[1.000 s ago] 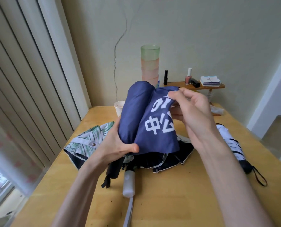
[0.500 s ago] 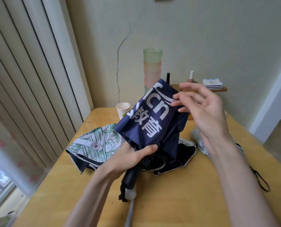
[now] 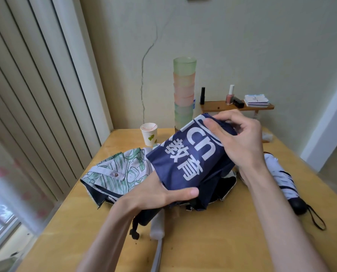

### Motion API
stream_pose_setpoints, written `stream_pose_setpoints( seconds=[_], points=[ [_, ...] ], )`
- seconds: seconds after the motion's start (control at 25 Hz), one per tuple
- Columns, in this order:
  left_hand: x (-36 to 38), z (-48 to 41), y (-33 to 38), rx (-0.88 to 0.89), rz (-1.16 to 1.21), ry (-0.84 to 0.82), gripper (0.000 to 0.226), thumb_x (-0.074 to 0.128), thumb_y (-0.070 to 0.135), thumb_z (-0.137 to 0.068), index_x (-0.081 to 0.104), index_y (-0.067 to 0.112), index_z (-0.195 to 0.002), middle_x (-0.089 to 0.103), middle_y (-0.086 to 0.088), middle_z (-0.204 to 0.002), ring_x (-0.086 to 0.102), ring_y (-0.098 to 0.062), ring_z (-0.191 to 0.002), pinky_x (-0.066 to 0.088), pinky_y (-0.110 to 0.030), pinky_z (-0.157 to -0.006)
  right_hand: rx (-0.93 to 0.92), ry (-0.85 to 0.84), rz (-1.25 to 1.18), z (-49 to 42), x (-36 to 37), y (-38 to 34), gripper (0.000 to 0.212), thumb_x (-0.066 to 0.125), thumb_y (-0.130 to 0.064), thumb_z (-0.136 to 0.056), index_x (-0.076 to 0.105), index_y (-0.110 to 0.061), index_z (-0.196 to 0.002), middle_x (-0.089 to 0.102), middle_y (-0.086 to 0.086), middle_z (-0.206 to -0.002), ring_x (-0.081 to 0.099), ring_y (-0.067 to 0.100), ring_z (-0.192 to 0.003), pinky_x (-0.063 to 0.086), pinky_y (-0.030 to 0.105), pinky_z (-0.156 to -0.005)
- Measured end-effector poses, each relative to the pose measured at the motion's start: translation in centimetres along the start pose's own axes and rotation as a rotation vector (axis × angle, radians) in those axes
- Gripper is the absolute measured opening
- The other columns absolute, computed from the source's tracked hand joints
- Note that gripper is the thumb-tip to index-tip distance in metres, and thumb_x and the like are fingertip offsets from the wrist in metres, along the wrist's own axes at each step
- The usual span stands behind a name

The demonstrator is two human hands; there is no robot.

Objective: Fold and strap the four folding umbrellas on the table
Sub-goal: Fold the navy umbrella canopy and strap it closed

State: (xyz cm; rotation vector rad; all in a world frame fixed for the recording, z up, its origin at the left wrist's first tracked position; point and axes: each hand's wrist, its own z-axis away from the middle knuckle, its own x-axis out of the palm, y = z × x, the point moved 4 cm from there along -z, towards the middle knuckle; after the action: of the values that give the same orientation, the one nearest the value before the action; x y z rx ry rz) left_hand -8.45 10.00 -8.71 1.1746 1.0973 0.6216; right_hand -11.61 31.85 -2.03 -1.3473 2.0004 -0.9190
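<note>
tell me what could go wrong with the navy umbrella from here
The navy umbrella is loosely gathered, gripped low by the left hand, pinched on top by the right hand; folds may slip before strapping.
The floral umbrella lies unfolded right beside it; fabrics could snag.
The paper cup stands close behind; a swing might tip it.

The black handle [image 3: 144,218] of the navy-blue printed fabric umbrella [image 3: 185,163] is partly hidden by the left hand [image 3: 157,195]; a pale grey cord [image 3: 157,256] is cut off by the bottom edge.
</note>
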Motion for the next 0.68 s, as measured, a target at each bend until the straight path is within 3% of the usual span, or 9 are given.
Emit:
stream_pose_setpoints(
  seconds=[0.08, 0.2, 0.36, 0.52, 0.68],
  points=[
    [0.0, 0.0, 0.4, 0.005, -0.024, 0.02, 0.058, 0.085, 0.048, -0.075, 0.053, 0.049, -0.124, 0.064, 0.045, -0.116, 0.062, 0.018, -0.11, 0.047, -0.006, -0.091, 0.074, 0.022, -0.048, 0.1, -0.2, -0.1, 0.016, 0.091, -0.03, -0.081, 0.079, -0.02, -0.084, 0.078, -0.003, -0.085, 0.072, 0.013, -0.08, 0.054, 0.028, -0.072],
    [-0.1, 0.1, 0.3, -0.021, 0.009, -0.025, 0.044, 0.075, 0.044, -0.083, 0.058, 0.041, -0.124, 0.07, 0.036, -0.115, 0.066, 0.011, -0.11, 0.048, -0.009, -0.091, 0.151, 0.031, -0.161, 0.1, -0.2, 0.0, 0.027, 0.095, -0.035, -0.069, 0.074, -0.019, -0.078, 0.079, 0.002, -0.083, 0.073, 0.018, -0.077, 0.055, 0.033, -0.071],
    [-0.6, 0.5, 0.1, -0.058, 0.087, -0.013, 0.038, 0.074, 0.039, -0.084, 0.065, 0.032, -0.121, 0.077, 0.026, -0.107, 0.072, 0.004, -0.102, 0.053, -0.01, -0.082, 0.096, -0.138, -0.182, -0.3, -0.6, 0.1, 0.038, 0.093, -0.037, -0.071, 0.068, -0.026, -0.097, 0.073, -0.01, -0.095, 0.07, 0.012, -0.095, 0.054, 0.032, -0.09],
    [-1.4, 0.5, -0.1, -0.05, 0.075, 0.028, 0.029, 0.074, 0.026, -0.093, 0.064, 0.034, -0.12, 0.075, 0.033, -0.104, 0.07, 0.011, -0.099, 0.05, -0.006, -0.082, 0.005, -0.26, -0.016, -0.3, -1.2, 0.0, 0.018, 0.085, -0.029, -0.09, 0.07, -0.03, -0.1, 0.072, -0.011, -0.108, 0.068, 0.012, -0.109, 0.052, 0.041, -0.099],
    [-2.0, 0.7, 0.1, -0.016, 0.031, 0.006, 0.036, 0.073, 0.024, -0.093, 0.06, 0.037, -0.124, 0.072, 0.036, -0.112, 0.067, 0.012, -0.107, 0.048, -0.005, -0.087, -0.007, -0.272, 0.075, -0.2, -0.8, -0.1, 0.014, 0.082, -0.029, -0.093, 0.071, -0.028, -0.102, 0.073, -0.01, -0.109, 0.068, 0.013, -0.11, 0.054, 0.044, -0.101]
  ],
)
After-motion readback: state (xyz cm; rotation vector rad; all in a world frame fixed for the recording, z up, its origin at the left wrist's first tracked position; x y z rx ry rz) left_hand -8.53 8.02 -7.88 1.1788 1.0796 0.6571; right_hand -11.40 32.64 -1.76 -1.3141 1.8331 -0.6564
